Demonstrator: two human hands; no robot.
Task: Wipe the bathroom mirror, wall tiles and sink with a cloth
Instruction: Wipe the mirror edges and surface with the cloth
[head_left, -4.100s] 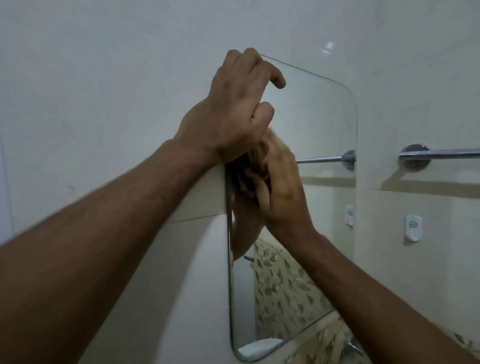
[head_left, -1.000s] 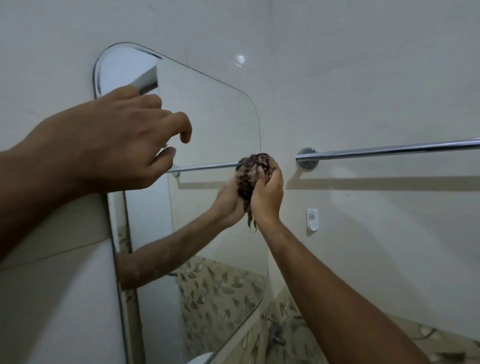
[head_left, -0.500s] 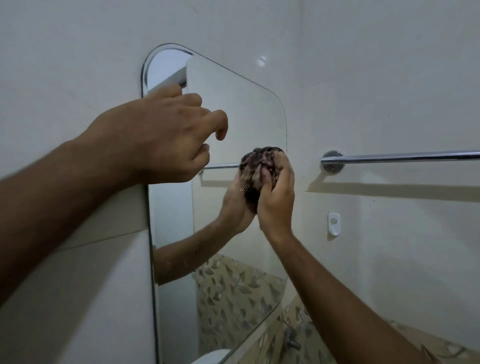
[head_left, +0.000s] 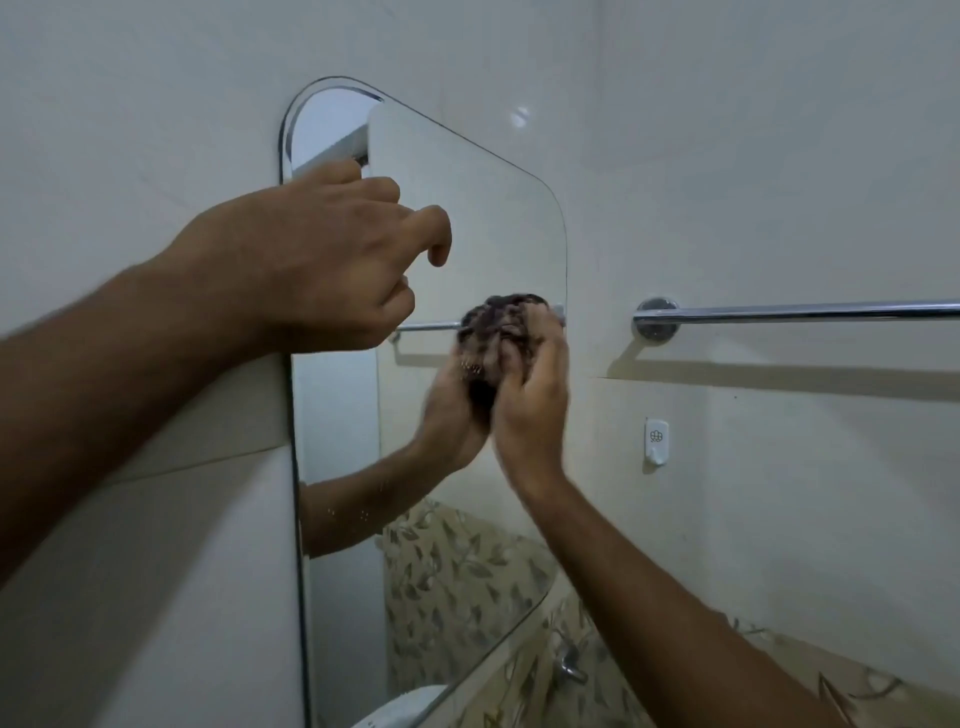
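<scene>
Right now the biggest surface I'm facing is the pale wall tiles (head_left: 753, 166), which fill most of the view and look untouched by the cloth at this point. Mounted on them is the mirror (head_left: 467, 218), a tall pane with rounded corners, seen at a slant from its left edge. To its right a chrome towel rail (head_left: 800, 312) runs along the wall, with a small white hook (head_left: 656, 439) below it. The sink is not clearly in view; only a pale rounded shape shows at the bottom of the glass, and I cannot tell what it is.

My left hand (head_left: 322, 260) sits at the mirror's left edge, fingers loosely curled and holding nothing that I can see; whether it touches the frame is unclear. My right hand (head_left: 530, 400) has its fingers wrapped round the dark, bunched cloth (head_left: 501, 327), pressing it against the glass near the right edge, level with the rail's reflection.

I judge the mirror step is in hand. To do it well I'd keep the cloth flat and firm on the glass, work in overlapping passes from the top down, carry each pass right to the rounded corners, and steady the pane so it does not shift on its mount
</scene>
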